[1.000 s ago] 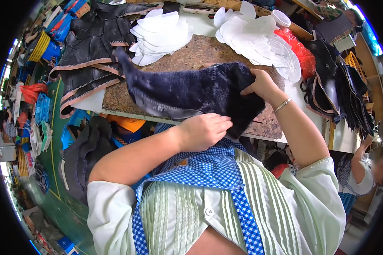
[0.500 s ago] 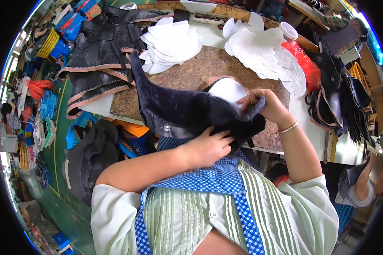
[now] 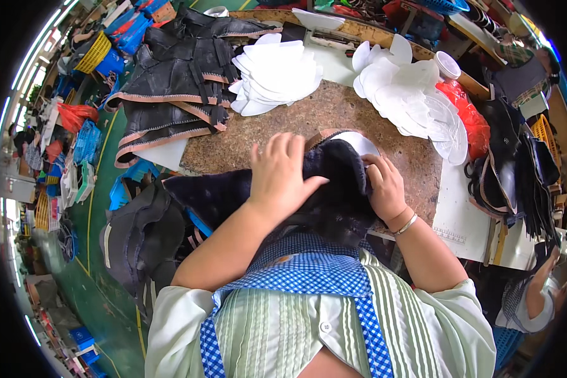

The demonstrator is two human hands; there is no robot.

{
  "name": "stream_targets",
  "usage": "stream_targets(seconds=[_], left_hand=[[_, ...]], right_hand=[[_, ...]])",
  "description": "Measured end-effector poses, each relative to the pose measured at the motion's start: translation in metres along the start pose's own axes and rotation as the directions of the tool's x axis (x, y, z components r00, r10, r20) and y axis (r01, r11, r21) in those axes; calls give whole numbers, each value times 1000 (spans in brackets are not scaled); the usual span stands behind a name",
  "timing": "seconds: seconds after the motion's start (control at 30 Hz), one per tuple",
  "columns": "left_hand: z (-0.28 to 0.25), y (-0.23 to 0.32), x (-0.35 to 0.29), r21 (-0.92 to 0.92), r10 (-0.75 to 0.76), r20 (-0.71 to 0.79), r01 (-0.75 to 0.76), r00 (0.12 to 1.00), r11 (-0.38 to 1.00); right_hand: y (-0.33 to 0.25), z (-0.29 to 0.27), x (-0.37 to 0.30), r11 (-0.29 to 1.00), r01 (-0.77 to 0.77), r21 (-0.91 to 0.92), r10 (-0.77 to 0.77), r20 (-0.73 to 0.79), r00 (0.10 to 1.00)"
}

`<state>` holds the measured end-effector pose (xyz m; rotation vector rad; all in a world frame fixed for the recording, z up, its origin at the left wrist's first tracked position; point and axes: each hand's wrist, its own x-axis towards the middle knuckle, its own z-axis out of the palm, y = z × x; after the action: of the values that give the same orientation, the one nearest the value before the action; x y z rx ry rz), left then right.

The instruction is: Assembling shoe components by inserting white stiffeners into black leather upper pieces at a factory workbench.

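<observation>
A dark boot upper with a furry lining (image 3: 337,195) lies across the front edge of the speckled brown board (image 3: 233,142) and hangs over towards my lap. My right hand (image 3: 386,189) pinches the upper's folded edge at its right end. Beside those fingers, a curved white stiffener piece (image 3: 361,142) shows at the upper's far end, partly covered by the lining. Over the middle of the upper is my left hand (image 3: 278,173), open, with fingers stretched forward and thumb apart. Whether its palm presses on the fur, I cannot tell.
White stiffener pieces lie in a left pile (image 3: 277,72) and a right pile (image 3: 409,94) behind the board. Black boot uppers (image 3: 164,82) are heaped at the far left; more dark uppers (image 3: 504,157) hang at the right. A red plastic bag (image 3: 469,120) sits beside the right pile.
My left hand has come off the upper's near side and moved forward over it, fingers now spread. The upper's left end has dropped from upright to flatter. My right hand still grips the edge.
</observation>
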<state>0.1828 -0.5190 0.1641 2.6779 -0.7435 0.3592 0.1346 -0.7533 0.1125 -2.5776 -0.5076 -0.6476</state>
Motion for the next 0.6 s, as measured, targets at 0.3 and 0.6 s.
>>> stream_targets(seconds=[0.3,0.6], left_hand=[[20,-23,-32,-99,-96,-26,93,995,991],[7,-2,-47,185,-93,342,30,935,982]], right_hand=[[17,21,-6,977,-173,126,194,-185,963],[6,4,6,894,-444,61,443,38,896]])
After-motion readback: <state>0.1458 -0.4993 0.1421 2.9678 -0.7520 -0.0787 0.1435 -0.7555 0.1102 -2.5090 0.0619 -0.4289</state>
